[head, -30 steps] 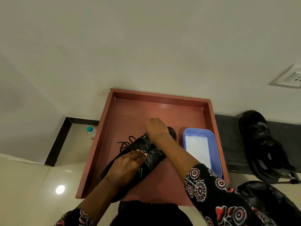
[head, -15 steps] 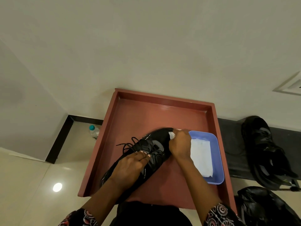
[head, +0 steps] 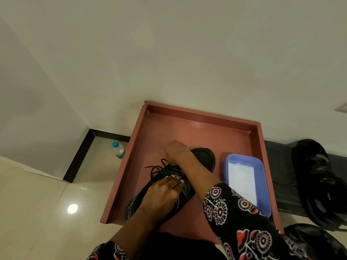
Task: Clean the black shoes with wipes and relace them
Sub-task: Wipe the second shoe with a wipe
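1. Cream walls back one red tray.
2. One black shoe lies inside (toe toward 1 o'clock); a second shoe sits at 3 o'clock.
3. Left hand presses it with fingers straight; right hand is curled at its laces, grip unclear.

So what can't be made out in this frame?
- Whether the right hand holds a wipe: its back hides the grip.
- The shoe's middle: both arms cover it.
- The second shoe's far side: cut off by the right edge.
- The bottle's label: too small.
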